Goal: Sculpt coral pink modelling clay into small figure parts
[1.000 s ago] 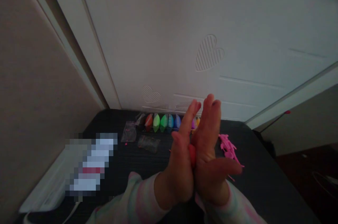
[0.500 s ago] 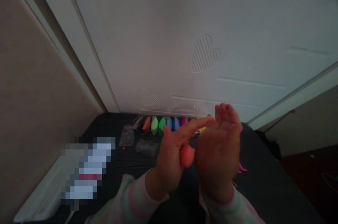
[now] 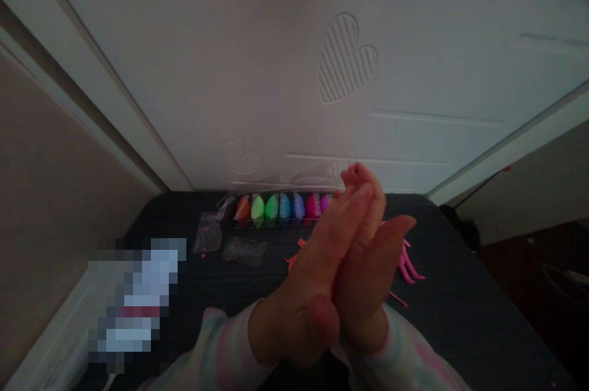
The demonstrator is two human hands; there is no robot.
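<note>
My left hand [image 3: 317, 262] and my right hand [image 3: 368, 274] are pressed together palm to palm, fingers stretched and angled up to the right. Half a second earlier a coral ball of soft clay showed between them; the closed palms now hide it. A rounded reddish end near the camera looks like my left thumb. Behind my left hand lie some orange pieces [image 3: 291, 261] on the dark table [image 3: 221, 293]. Pink tools [image 3: 408, 265] show beyond my right hand, with a thin pink stick [image 3: 398, 299] beside it.
A row of coloured clay packs [image 3: 272, 210] in a clear tray stands at the back, against a white panel [image 3: 257, 72] with heart reliefs. Two clear wrappers [image 3: 245, 251] lie left of centre. A blurred-out object [image 3: 142, 299] and a white item [image 3: 50, 342] occupy the left.
My hands have come together, covering the clay ball that showed between them. My right hand has tilted, its thumb now sticking out right. The view has shifted slightly, revealing the pink tools and orange pieces.
</note>
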